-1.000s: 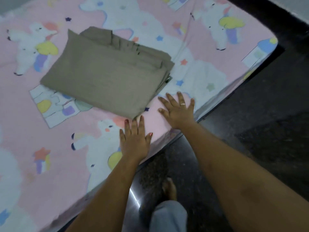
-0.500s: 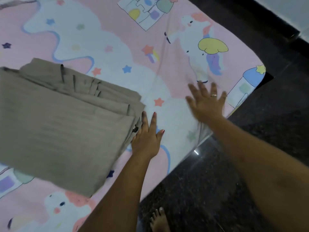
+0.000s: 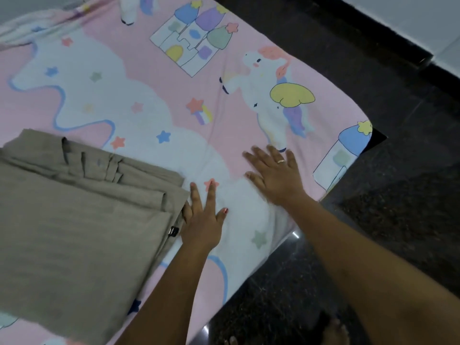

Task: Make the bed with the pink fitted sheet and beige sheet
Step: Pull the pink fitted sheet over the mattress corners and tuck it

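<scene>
So the floor (image 3: 373,220) around my bed (image 3: 278,239) is dark speckled stone. It's polished enough to throw back a couple of small bright glints (image 3: 295,234) right along the bed's side. The bed sits low, and its edge seems to meet the floor directly. Over in the far right corner a black band (image 3: 348,33) runs diagonally, and past it there's a pale grey-white surface (image 3: 410,18). Could be a wall or lighter tiles, hard to tell from up here. Light's dim and flat.
</scene>
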